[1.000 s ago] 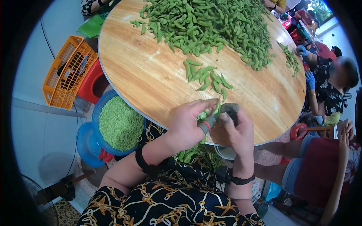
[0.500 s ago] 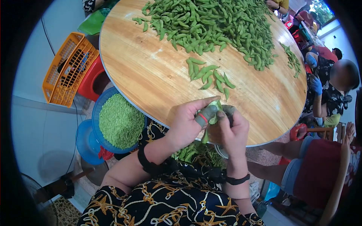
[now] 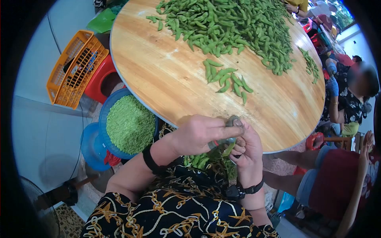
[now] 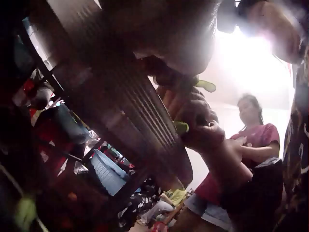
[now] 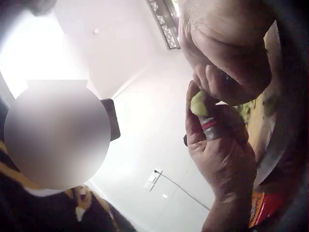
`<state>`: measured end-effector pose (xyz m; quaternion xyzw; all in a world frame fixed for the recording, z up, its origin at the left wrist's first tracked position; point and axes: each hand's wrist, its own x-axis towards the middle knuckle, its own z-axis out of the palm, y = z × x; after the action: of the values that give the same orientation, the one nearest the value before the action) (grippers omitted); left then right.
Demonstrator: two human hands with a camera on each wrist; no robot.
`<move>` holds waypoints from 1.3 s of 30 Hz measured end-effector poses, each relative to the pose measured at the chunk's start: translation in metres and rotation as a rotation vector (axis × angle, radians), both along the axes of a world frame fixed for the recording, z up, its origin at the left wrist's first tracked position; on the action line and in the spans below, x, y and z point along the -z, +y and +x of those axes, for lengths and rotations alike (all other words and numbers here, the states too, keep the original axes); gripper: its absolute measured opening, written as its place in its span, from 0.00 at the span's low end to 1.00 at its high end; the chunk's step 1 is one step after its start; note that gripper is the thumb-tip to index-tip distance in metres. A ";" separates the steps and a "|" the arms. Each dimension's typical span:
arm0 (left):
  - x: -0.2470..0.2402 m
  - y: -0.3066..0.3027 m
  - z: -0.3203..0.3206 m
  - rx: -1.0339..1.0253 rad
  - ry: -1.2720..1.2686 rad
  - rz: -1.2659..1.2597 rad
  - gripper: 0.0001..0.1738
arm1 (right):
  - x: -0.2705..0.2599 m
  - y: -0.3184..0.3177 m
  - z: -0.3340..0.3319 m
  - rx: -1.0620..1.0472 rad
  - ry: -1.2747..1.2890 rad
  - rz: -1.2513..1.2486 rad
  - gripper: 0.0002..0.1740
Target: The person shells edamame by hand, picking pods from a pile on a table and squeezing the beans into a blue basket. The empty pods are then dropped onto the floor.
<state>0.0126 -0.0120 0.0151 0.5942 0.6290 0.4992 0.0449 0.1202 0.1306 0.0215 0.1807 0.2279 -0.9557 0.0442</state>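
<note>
Head cam, pale-grn pod (image 3: 228,150), part hidden by fingers (image 3: 225,132)

Bare fingers (image 4: 195,108) bunched together with bright-green pod bits (image 4: 206,86)
One bit juts at the fingers' upper right, another at lower left; left slants the dark, ribbed desk (image 4: 154,125), right stands a red-shirted person (image 4: 265,137).

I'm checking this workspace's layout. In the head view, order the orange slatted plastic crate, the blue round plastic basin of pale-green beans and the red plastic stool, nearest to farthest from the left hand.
1. Blue basin: on the left hand's left.
2. Red stool: left, just beyond the basin.
3. Orange crate: farthest left, past the stool.
</note>
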 end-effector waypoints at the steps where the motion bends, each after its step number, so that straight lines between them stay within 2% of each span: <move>1: 0.001 -0.004 0.002 0.009 -0.064 -0.014 0.21 | 0.000 -0.003 -0.001 -0.013 -0.002 -0.008 0.05; 2: 0.003 -0.004 0.004 -0.007 -0.066 -0.024 0.21 | -0.003 -0.008 -0.003 0.027 -0.007 0.036 0.05; 4: 0.009 0.000 0.009 -0.024 -0.367 0.263 0.15 | -0.012 -0.020 -0.009 0.090 0.035 0.212 0.06; 5: 0.010 -0.004 0.014 -0.043 -0.367 0.257 0.15 | -0.014 -0.027 -0.012 0.072 0.034 0.203 0.06; 7: 0.011 -0.013 0.022 -0.148 -0.806 0.257 0.13 | -0.014 -0.038 -0.017 0.176 0.004 0.697 0.08; 8: 0.017 -0.016 0.021 -0.279 -0.722 0.301 0.15 | -0.013 -0.042 -0.016 0.167 0.020 0.842 0.09; 9: 0.017 -0.023 0.021 -0.288 -0.723 0.302 0.15 | -0.013 -0.046 -0.014 0.158 0.021 0.840 0.09; 11: 0.018 -0.049 0.017 -0.222 -1.082 0.532 0.13 | -0.015 -0.050 -0.010 0.065 0.119 0.897 0.09; 12: 0.021 -0.061 0.013 -0.395 -0.942 0.541 0.12 | -0.021 -0.042 -0.006 -0.056 0.123 0.875 0.08; 13: 0.025 -0.075 0.008 -0.560 -0.798 0.542 0.12 | -0.024 -0.037 -0.002 -0.055 0.119 0.869 0.08; 15: 0.030 -0.101 -0.007 -0.848 -0.961 0.600 0.11 | -0.027 -0.029 0.003 -0.162 0.299 1.109 0.06; 17: 0.093 -0.157 -0.036 -0.979 -0.936 0.282 0.13 | -0.023 -0.023 0.009 -0.229 0.274 1.076 0.05; 18: 0.115 -0.177 -0.044 -0.980 -0.937 0.278 0.13 | -0.023 -0.023 0.008 -0.294 0.331 1.068 0.05; 20: 0.144 -0.207 -0.051 -1.041 -1.256 -0.254 0.15 | -0.025 -0.022 0.005 -0.434 0.474 1.089 0.05; 21: 0.145 -0.213 -0.051 -1.043 -1.258 -0.257 0.15 | -0.024 -0.019 0.003 -0.436 0.472 1.086 0.05; 23: 0.148 -0.219 -0.053 -1.215 -1.105 -0.226 0.17 | -0.022 -0.013 0.004 -0.547 0.671 1.237 0.04; 25: 0.141 -0.214 -0.054 -1.274 -1.084 -0.121 0.15 | -0.025 -0.012 0.008 -0.476 0.611 1.206 0.03; 27: 0.150 -0.224 -0.067 -1.346 -0.996 -0.021 0.14 | -0.032 -0.005 0.009 -0.173 0.266 1.296 0.03; 28: 0.167 -0.236 -0.073 -1.284 -0.877 0.023 0.15 | -0.030 0.005 0.009 -0.102 0.099 1.369 0.05; 29: 0.175 -0.241 -0.079 -1.322 -0.784 0.007 0.16 | -0.029 0.011 0.005 -0.079 0.085 1.391 0.05; 30: 0.173 -0.239 -0.080 -1.311 -0.787 0.056 0.16 | -0.028 0.015 0.000 0.052 -0.013 1.517 0.05; 31: 0.166 -0.235 -0.081 -1.305 -0.789 0.103 0.17 | -0.025 0.021 -0.006 0.185 -0.113 1.631 0.06; 32: 0.161 -0.228 -0.083 -1.285 -0.792 0.108 0.17 | -0.015 0.029 -0.010 0.259 -0.093 1.765 0.10; 33: 0.155 -0.224 -0.085 -1.329 -0.757 0.238 0.15 | -0.017 0.032 -0.015 0.271 -0.100 1.772 0.10; 34: 0.142 -0.218 -0.085 -1.376 -0.720 0.366 0.14 | -0.019 0.031 -0.021 0.215 -0.218 1.946 0.11; 35: 0.128 -0.212 -0.085 -1.371 -0.721 0.363 0.14 | -0.020 0.030 -0.027 0.148 -0.343 2.113 0.13; 36: 0.102 -0.194 -0.080 -1.356 -0.724 0.480 0.14 | -0.010 0.033 -0.030 0.178 -0.277 2.227 0.13; 37: 0.078 -0.175 -0.074 -1.338 -0.725 0.598 0.14 | -0.004 0.034 -0.034 0.180 -0.282 2.226 0.13; 38: 0.060 -0.158 -0.067 -1.335 -0.726 0.596 0.14 | 0.001 0.034 -0.037 0.174 -0.282 2.317 0.12; 39: 0.043 -0.141 -0.058 -1.188 -0.658 0.539 0.15 | 0.003 0.034 -0.038 0.167 -0.281 2.409 0.10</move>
<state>-0.0455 -0.1529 -0.0275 -0.0379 0.6546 0.7295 -0.1945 0.0823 0.1649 0.0182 0.2221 0.9508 -0.1038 -0.1894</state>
